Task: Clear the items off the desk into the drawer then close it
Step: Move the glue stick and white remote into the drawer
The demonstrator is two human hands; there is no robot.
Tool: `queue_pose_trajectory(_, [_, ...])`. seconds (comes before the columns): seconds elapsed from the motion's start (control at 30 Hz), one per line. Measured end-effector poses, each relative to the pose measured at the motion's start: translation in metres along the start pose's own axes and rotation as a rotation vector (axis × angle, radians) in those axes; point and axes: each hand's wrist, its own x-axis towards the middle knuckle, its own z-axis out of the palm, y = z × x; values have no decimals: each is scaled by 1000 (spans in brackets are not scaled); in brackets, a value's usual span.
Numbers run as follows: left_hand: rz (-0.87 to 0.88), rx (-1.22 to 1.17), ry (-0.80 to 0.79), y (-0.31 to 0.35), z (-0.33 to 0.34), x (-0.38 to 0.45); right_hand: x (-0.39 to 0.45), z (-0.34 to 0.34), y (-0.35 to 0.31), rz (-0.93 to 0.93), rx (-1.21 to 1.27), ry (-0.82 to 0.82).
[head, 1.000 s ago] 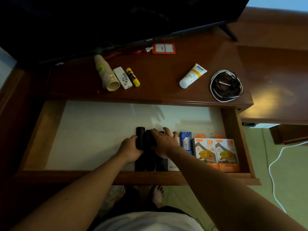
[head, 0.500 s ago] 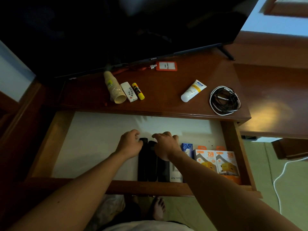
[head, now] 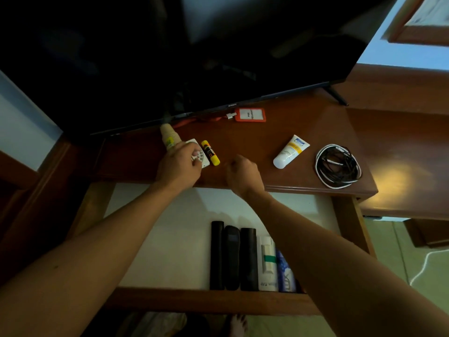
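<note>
Desk-clearing step, drawer [head: 155, 239] open. Left hand [head: 178, 164] closes on the white remote [head: 203, 159], desk's 10 o'clock; right hand [head: 241, 175], loosely curled, grasps nothing. Next: probably lift the remote, carry it toward 6 o'clock into the drawer.

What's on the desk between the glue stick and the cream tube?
Only the right hand hovers there; otherwise bare wood between glue stick and cream tube, per the head view.

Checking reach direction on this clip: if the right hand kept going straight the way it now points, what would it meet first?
The right hand hovers over the desk, fingers loosely curled, pointing up and left. On that line the yellow glue stick comes first, probably; the hand's height above the desk is unclear, so it might pass over it.
</note>
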Motion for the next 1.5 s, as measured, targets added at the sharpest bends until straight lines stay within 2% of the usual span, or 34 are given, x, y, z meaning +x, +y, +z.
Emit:
queue_pose_trajectory(0.07, [27,107,-35,-5,-3,19,19,-1,-10,18,-3,-25])
queue_pose_trajectory(0.2, [12,477,-280,-15,2,49,49,7,-21,98,4,-136])
queue_pose_trajectory(0.33, [-1,611,-440,-22,10,65,67,18,-21,71,-108,-160])
queue_pose_trajectory(0.47, [-21,636,-513,-26,16,75,73,25,-22,86,-134,-195])
queue_pose_trajectory(0.73, [39,606,-505,-24,19,80,73,21,-17,185,-137,-179])
queue_pose_trajectory(1.0, [204,620,-360,-6,32,56,31,5,0,285,-29,-84])
queue_pose_trajectory(1.1, [314,577,-283,-2,36,33,9,6,8,252,16,-40])
queue_pose_trajectory(1.27, [370,424,-176,-3,35,-20,-32,13,27,189,43,74])
queue_pose_trajectory(1.4, [412,408,-208,-18,41,-71,-69,26,38,211,94,40])
queue_pose_trajectory(1.5, [381,381,-285,-35,49,-102,-91,37,42,279,115,-30])
